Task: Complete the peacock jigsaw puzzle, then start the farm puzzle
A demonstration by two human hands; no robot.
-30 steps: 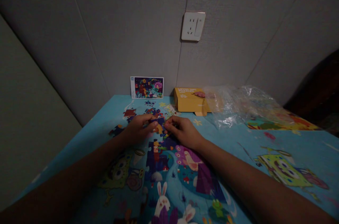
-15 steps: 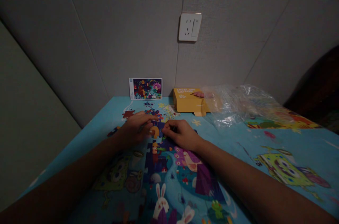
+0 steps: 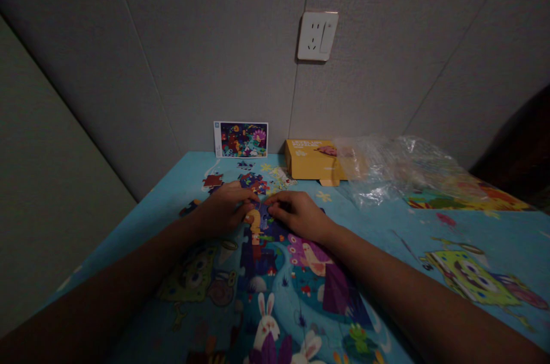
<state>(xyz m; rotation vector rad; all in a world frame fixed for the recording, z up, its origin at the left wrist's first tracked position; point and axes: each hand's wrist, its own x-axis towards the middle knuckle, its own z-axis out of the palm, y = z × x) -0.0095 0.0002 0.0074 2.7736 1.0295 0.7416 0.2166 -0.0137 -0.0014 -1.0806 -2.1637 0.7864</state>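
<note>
A partly assembled jigsaw puzzle [image 3: 279,284] lies in front of me, with white rabbits, a winding blue stream and a pink bird. At its far edge, my left hand [image 3: 230,210] has its thumb and fingers bent together at the left side of a dark puzzle piece with an orange shape [image 3: 253,218]. My right hand [image 3: 301,215] pinches at the right side of the same spot, its fingertips almost meeting the left ones. The fingers partly cover the piece. Loose puzzle pieces [image 3: 253,182] lie just beyond the hands.
A picture card [image 3: 243,140] leans on the wall, beside a yellow puzzle box [image 3: 311,160]. Crumpled clear plastic [image 3: 378,172] spreads right of the box, partly over a colourful sheet [image 3: 472,198]. The tablecloth [image 3: 365,226] is blue with cartoon figures. A socket [image 3: 318,36] is on the wall.
The view has shifted slightly. My left fingertips have come down and closer to my right ones, and the orange-marked piece now sits against the orange part below it.
</note>
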